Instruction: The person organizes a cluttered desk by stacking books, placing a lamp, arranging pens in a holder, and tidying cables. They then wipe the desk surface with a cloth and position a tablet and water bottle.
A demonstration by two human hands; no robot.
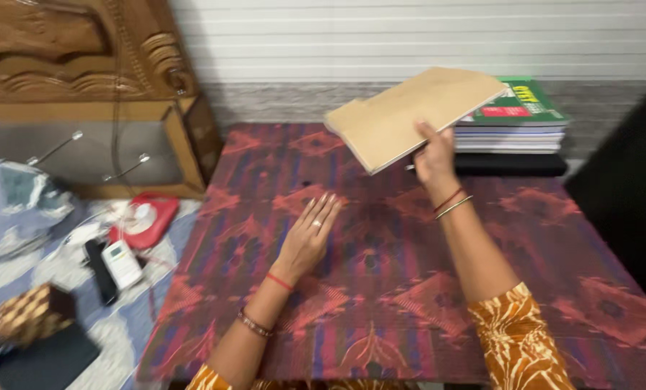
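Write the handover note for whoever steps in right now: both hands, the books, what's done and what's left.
Right hand: grips the brown-covered book by its lower edge, held tilted in the air above the patterned cloth.
Left hand: open, flat on the cloth, holding nothing.
Book stack: far right corner, green-covered book on top, on a black base.
Done: the brown book is off the cloth, in hand beside the stack.
Left: it is not yet set down anywhere.
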